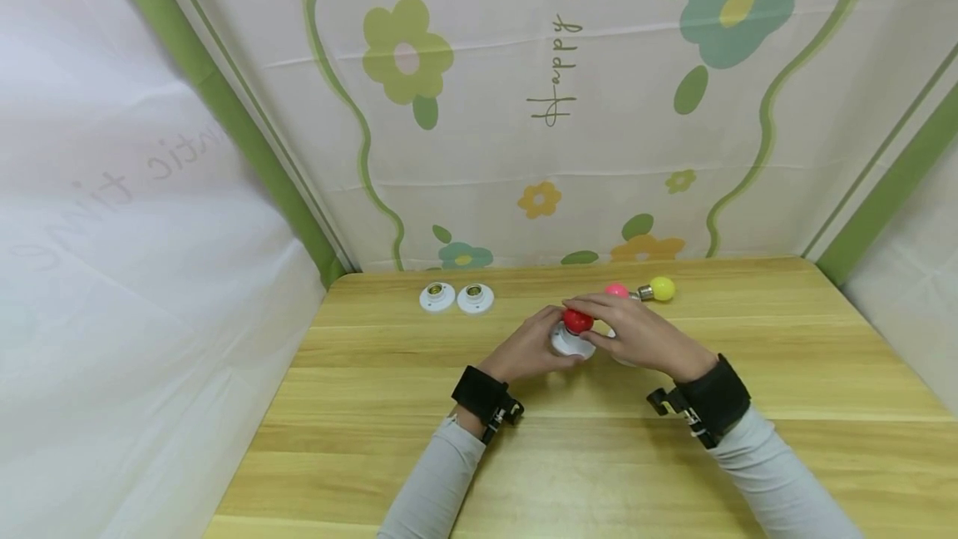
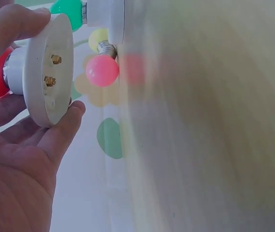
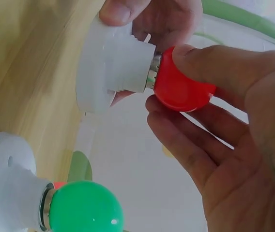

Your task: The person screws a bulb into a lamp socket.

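Note:
My left hand (image 1: 535, 346) grips a white round lamp socket (image 3: 120, 65) by the rim of its base, lifted off the table; two brass screws show on its underside in the left wrist view. My right hand (image 1: 636, 333) pinches a red light bulb (image 3: 183, 84) between thumb and fingers. The bulb's metal cap sits in the socket's mouth, with part of its thread still showing. Close by, a green light bulb (image 3: 86, 208) stands in another white lamp socket (image 3: 11, 188), mostly hidden behind my right hand in the head view.
Two white sockets (image 1: 437, 297) without bulbs stand side by side at the table's back left. Behind my right hand lie a pink bulb (image 2: 102, 70) and a yellow bulb (image 1: 662, 289). A printed curtain (image 1: 479, 148) hangs along the wooden table's (image 1: 359, 406) back edge.

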### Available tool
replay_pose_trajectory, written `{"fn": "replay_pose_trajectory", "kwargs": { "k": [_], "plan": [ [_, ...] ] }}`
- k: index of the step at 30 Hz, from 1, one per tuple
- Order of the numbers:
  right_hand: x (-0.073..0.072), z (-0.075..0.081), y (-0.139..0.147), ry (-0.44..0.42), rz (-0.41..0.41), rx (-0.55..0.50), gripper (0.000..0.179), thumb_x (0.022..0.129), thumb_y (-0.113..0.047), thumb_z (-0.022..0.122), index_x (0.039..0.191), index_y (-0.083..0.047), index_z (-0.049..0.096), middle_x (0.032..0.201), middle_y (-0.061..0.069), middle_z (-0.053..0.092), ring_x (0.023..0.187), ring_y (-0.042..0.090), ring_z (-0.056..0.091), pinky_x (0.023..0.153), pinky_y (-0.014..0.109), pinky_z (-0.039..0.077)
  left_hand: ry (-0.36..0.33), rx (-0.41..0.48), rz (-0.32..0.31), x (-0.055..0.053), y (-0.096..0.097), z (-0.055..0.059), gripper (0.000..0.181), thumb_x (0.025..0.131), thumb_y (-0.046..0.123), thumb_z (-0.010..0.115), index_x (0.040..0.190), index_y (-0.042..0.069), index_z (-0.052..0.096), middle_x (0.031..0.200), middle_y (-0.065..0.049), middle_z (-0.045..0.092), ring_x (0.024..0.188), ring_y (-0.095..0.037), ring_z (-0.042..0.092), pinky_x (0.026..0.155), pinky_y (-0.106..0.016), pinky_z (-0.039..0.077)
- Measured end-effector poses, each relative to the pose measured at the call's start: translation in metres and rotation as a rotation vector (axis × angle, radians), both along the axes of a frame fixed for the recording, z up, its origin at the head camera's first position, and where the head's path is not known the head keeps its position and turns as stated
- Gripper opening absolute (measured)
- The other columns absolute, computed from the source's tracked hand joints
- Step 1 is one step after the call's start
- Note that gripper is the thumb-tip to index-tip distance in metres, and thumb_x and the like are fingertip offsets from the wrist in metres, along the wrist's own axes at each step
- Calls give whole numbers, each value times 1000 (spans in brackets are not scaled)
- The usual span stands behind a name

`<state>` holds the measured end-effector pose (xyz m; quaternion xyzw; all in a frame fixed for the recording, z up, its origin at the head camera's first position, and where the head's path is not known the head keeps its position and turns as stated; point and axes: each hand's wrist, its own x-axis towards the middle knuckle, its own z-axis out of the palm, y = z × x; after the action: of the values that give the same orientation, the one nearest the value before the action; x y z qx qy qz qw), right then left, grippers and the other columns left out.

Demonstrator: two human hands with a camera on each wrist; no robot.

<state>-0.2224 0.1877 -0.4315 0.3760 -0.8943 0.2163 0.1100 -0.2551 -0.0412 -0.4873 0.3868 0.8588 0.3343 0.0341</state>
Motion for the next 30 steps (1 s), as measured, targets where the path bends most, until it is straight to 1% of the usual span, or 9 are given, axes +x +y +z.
{"fn": "replay_pose_trajectory", "kwargs": {
  "k": [10,14,18,23,30],
  "plan": [
    [-1,-5,-3,86,-14,-31,46,91,-9,85,134,2,69,129,17,73,115,33,73,92,47,64,-5,-1,15,0,1,-1,73,94,31,84,155,11,50,145,-8,62,126,-14,64,102,-20,54],
    [-1,-6,-4,93,-39,-27,46,92,-16,86,130,2,70,126,16,74,109,30,73,87,43,65,-3,15,15,-1,2,-4,72,94,32,85,154,11,51,143,-8,63,124,-14,65,102,-19,54],
    [-1,-6,-5,97,-59,-34,47,90,-22,88,126,1,70,121,15,75,102,25,73,82,38,65,-5,29,17,-2,2,-6,72,94,34,85,153,12,52,143,-7,63,124,-13,64,102,-20,54],
    [-2,-7,-6,100,-72,-47,46,89,-25,89,123,-1,70,114,12,76,96,19,72,78,35,64,-8,32,22,1,3,-4,69,94,34,85,151,11,54,143,-6,64,124,-11,64,103,-19,54],
    [-2,-6,-8,98,-111,-35,46,89,-32,89,118,-1,70,109,11,75,91,19,72,75,33,63,6,28,33,3,4,-1,68,93,35,85,150,12,56,142,-5,65,123,-10,64,101,-18,53]
  ]
}}
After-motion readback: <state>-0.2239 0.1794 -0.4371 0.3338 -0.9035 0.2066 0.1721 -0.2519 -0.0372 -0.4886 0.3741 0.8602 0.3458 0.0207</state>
